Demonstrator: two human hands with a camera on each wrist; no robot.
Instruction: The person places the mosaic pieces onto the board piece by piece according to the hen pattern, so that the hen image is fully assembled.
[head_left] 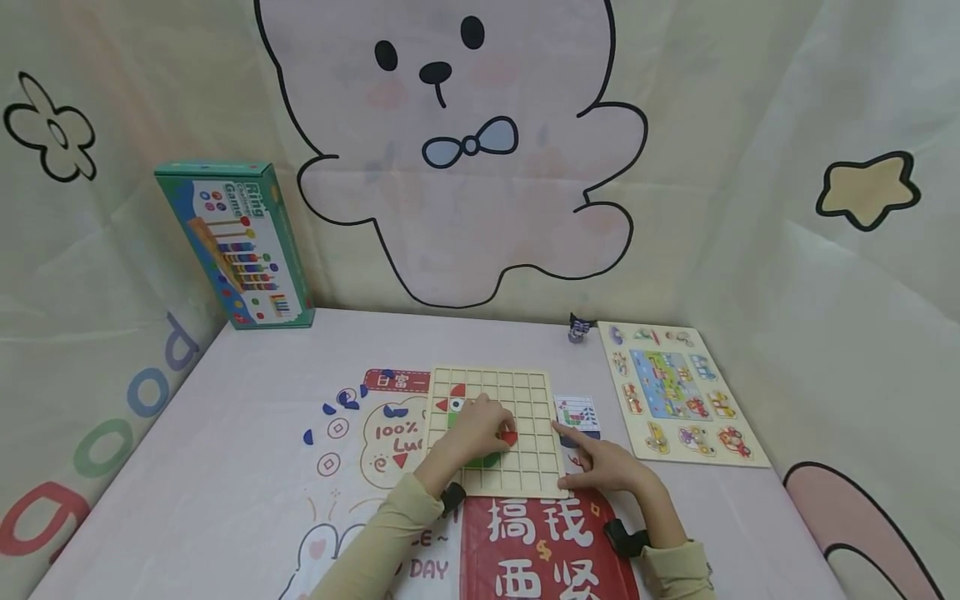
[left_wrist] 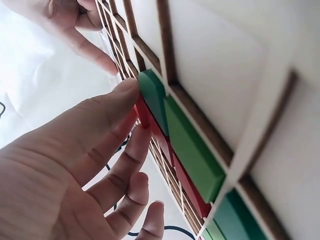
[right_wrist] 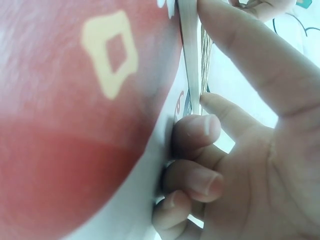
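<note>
A pale wooden grid board lies on the table. My left hand is over it, pinching a small red piece between thumb and fingers at the grid. Beside that piece, a dark green piece and a light green piece sit in the grid, with more red pieces along them. Past my left fingers, a piece with an eye dot and a red piece show. My right hand touches the board's right edge with outstretched index finger and thumb; its other fingers are bent.
Several blue pieces lie scattered left of the board. A pattern card pokes out at its right. Further right is a picture puzzle board, with a small dark figurine behind. A green game box stands at the back left.
</note>
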